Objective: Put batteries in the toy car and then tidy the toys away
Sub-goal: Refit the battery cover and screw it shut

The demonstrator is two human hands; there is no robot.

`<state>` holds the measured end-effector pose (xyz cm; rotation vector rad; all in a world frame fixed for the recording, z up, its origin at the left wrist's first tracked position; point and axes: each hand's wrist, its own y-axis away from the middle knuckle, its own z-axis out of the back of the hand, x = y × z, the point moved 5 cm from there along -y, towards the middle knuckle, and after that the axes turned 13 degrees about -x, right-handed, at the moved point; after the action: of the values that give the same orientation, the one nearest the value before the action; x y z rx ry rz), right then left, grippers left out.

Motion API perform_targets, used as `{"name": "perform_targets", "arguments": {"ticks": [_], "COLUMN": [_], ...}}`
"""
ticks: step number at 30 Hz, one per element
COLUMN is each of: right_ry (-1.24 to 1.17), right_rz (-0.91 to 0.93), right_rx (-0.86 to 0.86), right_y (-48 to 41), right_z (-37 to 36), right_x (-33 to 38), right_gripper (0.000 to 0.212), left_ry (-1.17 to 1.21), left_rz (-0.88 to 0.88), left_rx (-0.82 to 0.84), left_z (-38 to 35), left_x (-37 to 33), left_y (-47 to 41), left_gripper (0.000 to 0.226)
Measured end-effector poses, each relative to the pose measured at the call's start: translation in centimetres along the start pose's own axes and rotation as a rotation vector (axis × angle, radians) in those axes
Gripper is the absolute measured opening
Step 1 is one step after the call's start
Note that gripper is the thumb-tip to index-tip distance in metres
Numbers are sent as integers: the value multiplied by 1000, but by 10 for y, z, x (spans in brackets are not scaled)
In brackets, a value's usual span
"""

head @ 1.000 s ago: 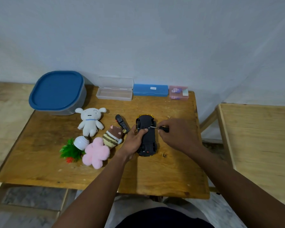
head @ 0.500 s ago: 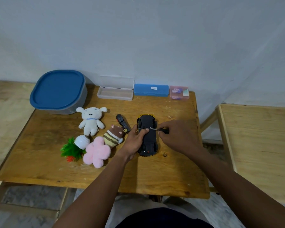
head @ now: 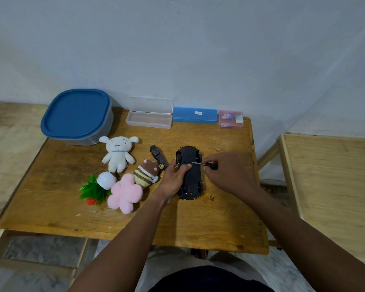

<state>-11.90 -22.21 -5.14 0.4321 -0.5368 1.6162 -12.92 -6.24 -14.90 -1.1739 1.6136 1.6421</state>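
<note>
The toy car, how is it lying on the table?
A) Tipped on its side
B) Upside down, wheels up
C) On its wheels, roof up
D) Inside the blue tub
B: the toy car lies on the table with its dark underside and wheels facing up, while the left hand holds it and the right hand points a screwdriver at its underside.

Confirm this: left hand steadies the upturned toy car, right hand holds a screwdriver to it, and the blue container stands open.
Wrong on the container: the head view shows it closed, blue lid on. The left hand steadies the upturned toy car while the right hand holds the screwdriver to it.
</note>
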Motion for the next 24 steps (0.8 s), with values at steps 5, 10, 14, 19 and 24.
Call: {"name": "perform_targets", "arguments": {"ticks": [5,10,14,19,24], "right_ry": [16,51,130,175,248], "right_rz": [-4,14,94,132,158], "right_rx": [7,19,7,-17,-29], "right_y": [-1,-2,-1,0,4], "right_z": [0,2,8,13,10], "right_x": [0,2,7,10,13], "right_gripper": [27,26,25,25,27], "left_ry": [-1,-40,-107,-100,-91], "left_rz": [-1,-101,-225,-258,-249], "left_rx": [-5,-36,-52,-50,-44], "left_z": [0,1,0,-3,1], "left_x": [-2,-6,-12,-17,-16], "left_y": [0,2,4,6,8], "left_gripper": [31,31,31,30,33]}}
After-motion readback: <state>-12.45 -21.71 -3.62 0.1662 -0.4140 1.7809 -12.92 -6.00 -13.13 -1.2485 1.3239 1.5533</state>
